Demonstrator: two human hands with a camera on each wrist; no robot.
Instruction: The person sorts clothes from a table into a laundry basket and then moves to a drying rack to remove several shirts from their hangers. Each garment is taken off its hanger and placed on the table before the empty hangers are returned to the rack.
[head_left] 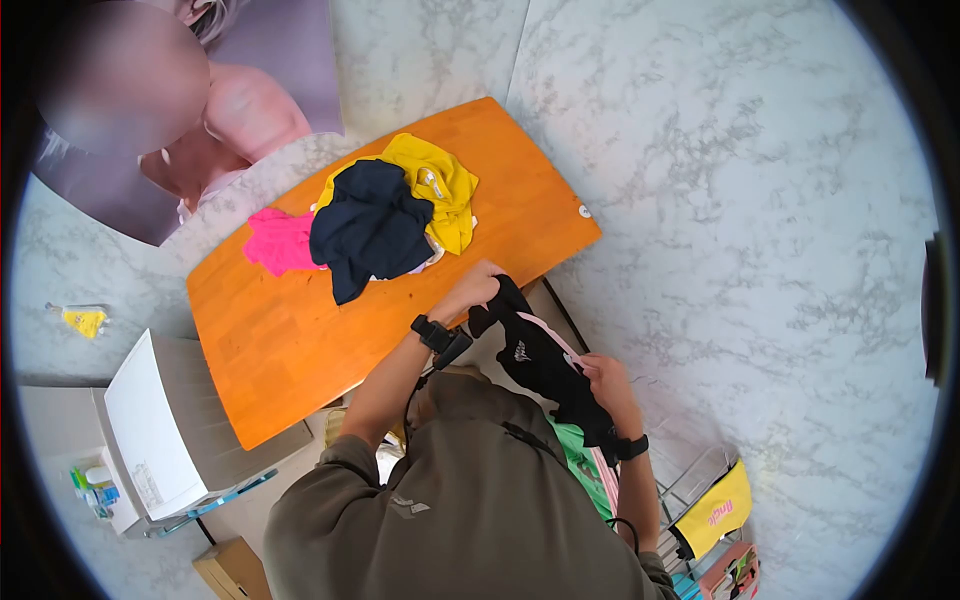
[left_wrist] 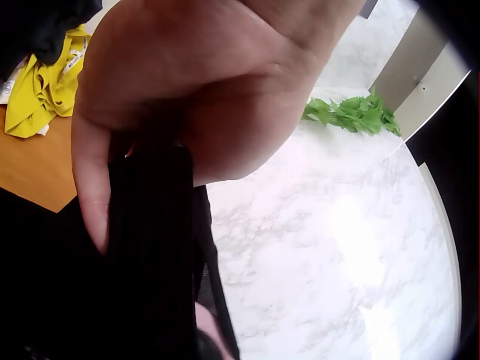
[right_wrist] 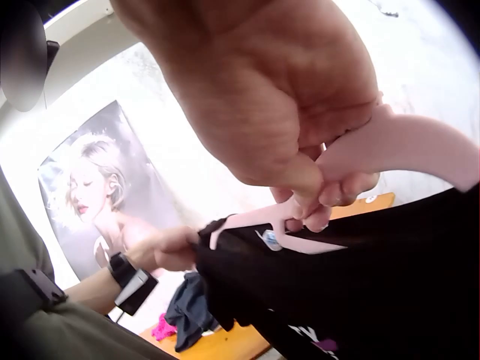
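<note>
A black garment (head_left: 540, 362) with a small light print hangs between both hands, beside the table's near edge. My left hand (head_left: 477, 288) grips its upper end; in the left wrist view the left hand (left_wrist: 202, 82) has its fingers curled over the black cloth (left_wrist: 150, 247). A pink hanger (right_wrist: 397, 150) lies in the garment's neck opening in the right wrist view, and my right hand (right_wrist: 277, 97) pinches it near the middle. In the head view the right hand (head_left: 612, 390) is lower and to the right. Green cloth (head_left: 585, 460) shows below the black one.
On the orange table (head_left: 300, 350) lie a dark navy garment (head_left: 370, 225), a yellow one (head_left: 455, 190) and a pink one (head_left: 280, 242). A white box (head_left: 150, 420) stands at the left. A wire rack with a yellow bag (head_left: 715, 510) is at the lower right.
</note>
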